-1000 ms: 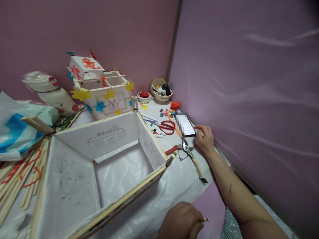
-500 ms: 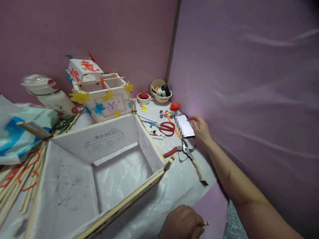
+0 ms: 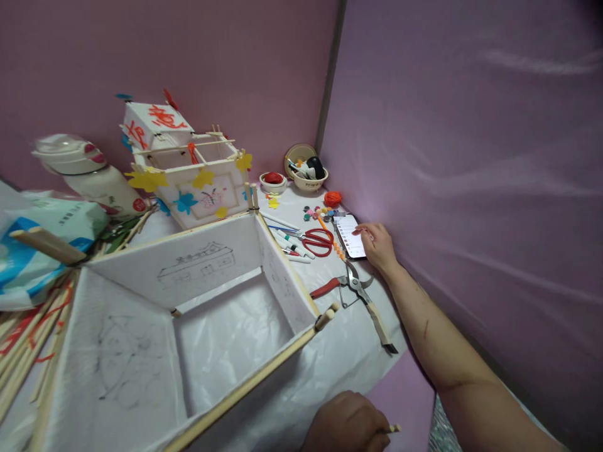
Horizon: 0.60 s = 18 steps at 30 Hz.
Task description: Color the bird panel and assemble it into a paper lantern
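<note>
My right hand (image 3: 378,245) reaches over a smartphone (image 3: 349,242) that lies with its screen lit. A fingertip rests on or just above the screen, and the hand holds nothing. Low in the view, my left hand (image 3: 348,422) is closed around a thin wooden stick (image 3: 394,429); only its end shows past the fingers. To the left of that hand stands a large open frame (image 3: 207,263) of wooden sticks with white fabric sides. Line drawings, one of a house, show on its inner faces.
Pruning shears (image 3: 354,284), red-handled scissors (image 3: 317,242) and several markers (image 3: 292,246) lie beside the phone. Behind the frame stands a decorated lantern (image 3: 188,182), near a white bottle (image 3: 94,176). Loose wooden sticks (image 3: 32,358) lie at left. Bowls (image 3: 308,182) and red yarn (image 3: 333,199) sit near the corner.
My right hand has moved slightly left and down, its fingers now over the phone's screen. The screen shows different content. My left hand still grips the stick. The view has shifted slightly.
</note>
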{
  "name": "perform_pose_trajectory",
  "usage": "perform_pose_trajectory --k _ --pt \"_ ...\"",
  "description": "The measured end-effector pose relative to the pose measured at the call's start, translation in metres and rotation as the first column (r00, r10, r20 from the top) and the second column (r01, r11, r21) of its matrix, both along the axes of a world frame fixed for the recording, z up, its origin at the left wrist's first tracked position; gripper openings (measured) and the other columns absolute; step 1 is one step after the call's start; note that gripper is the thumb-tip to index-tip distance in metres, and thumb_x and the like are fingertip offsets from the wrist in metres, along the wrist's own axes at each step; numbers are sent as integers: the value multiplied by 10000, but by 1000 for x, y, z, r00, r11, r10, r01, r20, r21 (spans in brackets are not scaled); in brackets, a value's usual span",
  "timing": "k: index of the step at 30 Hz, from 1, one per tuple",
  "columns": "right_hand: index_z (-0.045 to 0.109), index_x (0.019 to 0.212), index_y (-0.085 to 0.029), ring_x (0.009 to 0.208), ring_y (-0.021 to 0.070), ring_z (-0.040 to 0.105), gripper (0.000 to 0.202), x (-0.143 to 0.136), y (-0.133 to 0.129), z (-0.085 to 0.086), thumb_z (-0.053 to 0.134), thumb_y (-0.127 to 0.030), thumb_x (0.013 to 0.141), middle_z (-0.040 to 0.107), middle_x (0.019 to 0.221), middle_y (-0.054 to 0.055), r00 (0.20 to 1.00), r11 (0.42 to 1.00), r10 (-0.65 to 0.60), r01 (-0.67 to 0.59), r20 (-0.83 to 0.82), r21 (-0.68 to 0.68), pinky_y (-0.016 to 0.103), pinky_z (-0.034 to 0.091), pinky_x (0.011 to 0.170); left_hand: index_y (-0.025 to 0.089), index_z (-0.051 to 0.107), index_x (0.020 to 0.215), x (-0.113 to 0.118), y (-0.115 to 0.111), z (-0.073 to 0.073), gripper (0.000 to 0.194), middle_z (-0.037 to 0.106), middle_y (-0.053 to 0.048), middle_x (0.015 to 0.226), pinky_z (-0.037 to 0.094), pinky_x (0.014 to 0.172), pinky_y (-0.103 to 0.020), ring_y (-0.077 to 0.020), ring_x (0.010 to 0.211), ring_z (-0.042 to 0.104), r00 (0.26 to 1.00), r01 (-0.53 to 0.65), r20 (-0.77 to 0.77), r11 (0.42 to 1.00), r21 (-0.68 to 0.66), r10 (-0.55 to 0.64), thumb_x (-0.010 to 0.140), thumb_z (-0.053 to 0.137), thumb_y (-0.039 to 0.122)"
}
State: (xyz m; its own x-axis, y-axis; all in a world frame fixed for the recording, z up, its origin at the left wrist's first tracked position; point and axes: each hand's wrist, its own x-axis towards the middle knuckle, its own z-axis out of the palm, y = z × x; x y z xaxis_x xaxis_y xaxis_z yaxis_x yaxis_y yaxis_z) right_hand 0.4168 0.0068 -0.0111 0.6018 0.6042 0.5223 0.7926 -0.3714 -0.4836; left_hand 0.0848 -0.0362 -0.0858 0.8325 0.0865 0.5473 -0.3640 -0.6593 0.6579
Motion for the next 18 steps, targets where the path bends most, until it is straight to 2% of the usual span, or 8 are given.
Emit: perform_pose_trajectory --k 4,6,10,18 --pt "711 938 -199 923 266 604 284 2 0 -4 433 -241 905 748 895 75 1000 1000 19 -19 8 2 410 464 878 220 579 885 0 2 6 211 674 33 705 425 600 -232 -113 630 612 1000 -14 -16 1000 11 14 1012 476 354" --pt "711 928 -201 912 270 604 278 5 0 -7 438 -241 895 747 887 74 1000 1000 25 -25 14 -5 414 467 862 218 573 870 1 3 11 261 667 34 694 418 584 -230 -109 616 604 999 -40 29 999 -15 41 1031 431 367" --pt "699 963 -207 942 280 598 273 10 2 -13 438 -240 890 754 942 72 999 999 44 -43 16 -5 431 472 877 214 563 848 4 4 19 339 646 35 666 398 555 -231 -106 582 579 990 -76 117 995 -69 83 1057 359 386" --pt "696 995 -204 955 272 603 269 8 2 -13 449 -231 894 746 969 75 997 997 59 -62 48 53 431 490 880 214 554 826 5 5 28 402 633 43 648 391 546 -218 -95 560 562 986 -94 131 991 -94 106 1074 308 413"
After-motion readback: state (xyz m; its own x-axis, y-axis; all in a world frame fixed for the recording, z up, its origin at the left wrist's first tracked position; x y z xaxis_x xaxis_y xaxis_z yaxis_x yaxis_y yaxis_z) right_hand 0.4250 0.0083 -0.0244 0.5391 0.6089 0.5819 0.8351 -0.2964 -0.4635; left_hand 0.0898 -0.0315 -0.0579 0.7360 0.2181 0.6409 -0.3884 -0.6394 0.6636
